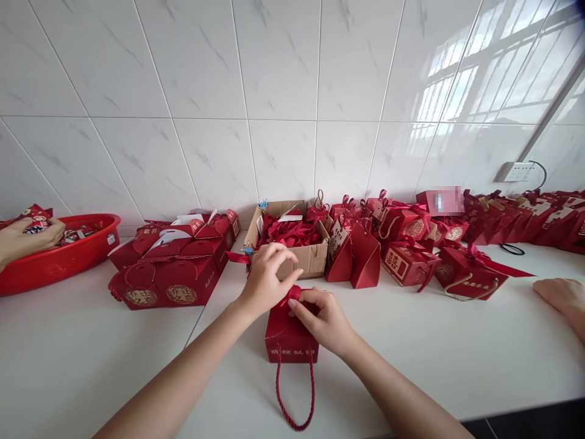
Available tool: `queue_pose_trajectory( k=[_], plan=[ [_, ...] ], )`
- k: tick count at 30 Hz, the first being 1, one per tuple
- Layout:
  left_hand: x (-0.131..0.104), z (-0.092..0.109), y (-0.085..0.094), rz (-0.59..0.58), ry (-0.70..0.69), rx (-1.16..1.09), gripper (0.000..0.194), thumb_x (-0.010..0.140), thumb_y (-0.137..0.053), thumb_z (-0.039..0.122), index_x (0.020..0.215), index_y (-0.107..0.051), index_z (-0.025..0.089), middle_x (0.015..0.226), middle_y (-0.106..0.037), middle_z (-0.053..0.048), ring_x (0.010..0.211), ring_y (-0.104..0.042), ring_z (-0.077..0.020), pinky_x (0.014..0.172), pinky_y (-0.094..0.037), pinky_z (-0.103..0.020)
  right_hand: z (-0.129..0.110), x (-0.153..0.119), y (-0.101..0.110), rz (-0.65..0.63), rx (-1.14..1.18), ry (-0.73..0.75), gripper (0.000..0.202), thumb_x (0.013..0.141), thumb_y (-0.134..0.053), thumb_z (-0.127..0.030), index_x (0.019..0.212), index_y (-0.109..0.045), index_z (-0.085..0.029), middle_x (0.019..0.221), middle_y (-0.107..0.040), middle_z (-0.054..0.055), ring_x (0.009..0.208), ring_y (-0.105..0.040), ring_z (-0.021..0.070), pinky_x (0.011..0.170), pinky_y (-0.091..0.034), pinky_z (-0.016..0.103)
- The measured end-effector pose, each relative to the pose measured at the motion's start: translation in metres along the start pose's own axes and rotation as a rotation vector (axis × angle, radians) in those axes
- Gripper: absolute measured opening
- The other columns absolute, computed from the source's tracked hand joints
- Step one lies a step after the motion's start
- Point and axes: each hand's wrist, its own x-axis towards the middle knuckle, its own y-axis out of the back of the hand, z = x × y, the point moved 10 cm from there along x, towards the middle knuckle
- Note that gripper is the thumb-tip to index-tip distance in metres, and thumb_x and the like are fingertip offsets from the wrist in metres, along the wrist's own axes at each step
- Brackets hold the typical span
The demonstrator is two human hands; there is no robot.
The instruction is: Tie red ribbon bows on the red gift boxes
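Note:
A small red gift box (292, 329) with gold characters stands on the counter in front of me. Its twisted red cord handle (312, 390) lies toward me on the white surface. On top of the box is a loop of red ribbon (294, 293). My right hand (326, 320) pinches this ribbon between thumb and fingers. Just above it, at the left, my left hand (269, 277) is bent with thumb and fingertips apart, and nothing shows between them. Behind my hands, a cardboard box (313, 261) holds a heap of red ribbons (292, 231).
Several red boxes (169, 286) stand together at the left. Another person's hand (46, 231) holds a red packet over a red basin (86, 250). Finished-looking gift boxes (406, 262) crowd the right along the tiled wall, and another hand (562, 299) rests at the right edge.

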Motion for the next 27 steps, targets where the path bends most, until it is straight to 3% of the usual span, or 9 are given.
queue_pose_trajectory(
  k=[3,5,9,14,19,23,27],
  plan=[
    [-0.018,-0.014,0.014,0.067,0.099,0.003,0.024,0.086,-0.053,0.032,0.066,-0.052,0.021,0.074,-0.056,-0.003,0.082,-0.054,-0.0200,0.081,-0.043,-0.034,0.003,0.000,0.000,-0.006,0.052,-0.023,0.029,0.088,-0.053,-0.032,0.066,-0.065,-0.018,0.066,-0.066,0.003,0.063,-0.054,0.0153,0.059,-0.040,0.026],
    [-0.030,-0.021,0.010,-0.017,0.149,-0.100,0.028,0.088,-0.050,0.036,0.065,-0.054,0.021,0.072,-0.058,-0.003,0.079,-0.055,-0.0197,0.080,-0.044,-0.032,0.004,0.000,0.001,0.001,0.070,-0.029,0.030,0.088,-0.053,-0.033,0.066,-0.065,-0.018,0.065,-0.065,0.003,0.061,-0.053,0.0145,0.057,-0.039,0.026],
    [-0.045,-0.024,-0.011,-0.207,0.175,-0.388,0.017,0.083,-0.059,0.034,0.079,-0.065,0.020,0.086,-0.065,-0.006,0.090,-0.057,-0.0214,0.085,-0.044,-0.033,0.007,0.000,0.001,0.006,0.110,-0.025,0.031,0.088,-0.054,-0.036,0.067,-0.066,-0.017,0.064,-0.062,0.003,0.060,-0.051,0.0140,0.056,-0.039,0.026],
    [-0.050,-0.026,-0.011,-0.151,0.183,-0.549,0.012,0.083,-0.059,0.028,0.077,-0.062,0.019,0.085,-0.064,-0.006,0.090,-0.058,-0.0204,0.086,-0.045,-0.033,0.009,-0.001,0.002,-0.004,0.163,-0.021,0.030,0.088,-0.054,-0.038,0.070,-0.066,-0.017,0.066,-0.058,0.003,0.063,-0.049,0.0144,0.057,-0.039,0.026],
    [-0.054,-0.024,-0.020,-0.229,0.222,-0.563,0.010,0.084,-0.057,0.028,0.087,-0.058,0.019,0.091,-0.062,-0.004,0.093,-0.058,-0.0193,0.088,-0.044,-0.032,0.016,-0.001,0.006,0.017,0.230,-0.128,0.032,0.086,-0.056,-0.041,0.068,-0.063,-0.015,0.064,-0.059,0.002,0.057,-0.048,0.0124,0.052,-0.036,0.024],
    [-0.058,-0.026,-0.028,-0.252,0.296,-0.530,0.011,0.081,-0.060,0.029,0.085,-0.056,0.019,0.085,-0.061,-0.002,0.085,-0.057,-0.0175,0.082,-0.045,-0.030,0.015,-0.001,0.005,-0.001,0.258,-0.123,0.027,0.085,-0.057,-0.041,0.076,-0.062,-0.016,0.071,-0.064,0.004,0.063,-0.055,0.0141,0.056,-0.041,0.024],
    [-0.060,-0.027,-0.031,-0.252,0.336,-0.535,0.013,0.080,-0.062,0.031,0.078,-0.056,0.019,0.083,-0.063,-0.002,0.085,-0.058,-0.0176,0.083,-0.044,-0.031,0.019,-0.001,0.007,0.064,0.325,-0.112,0.022,0.083,-0.061,-0.037,0.089,-0.047,-0.021,0.065,-0.064,-0.001,0.059,-0.058,0.0133,0.053,-0.040,0.022]
  ],
)
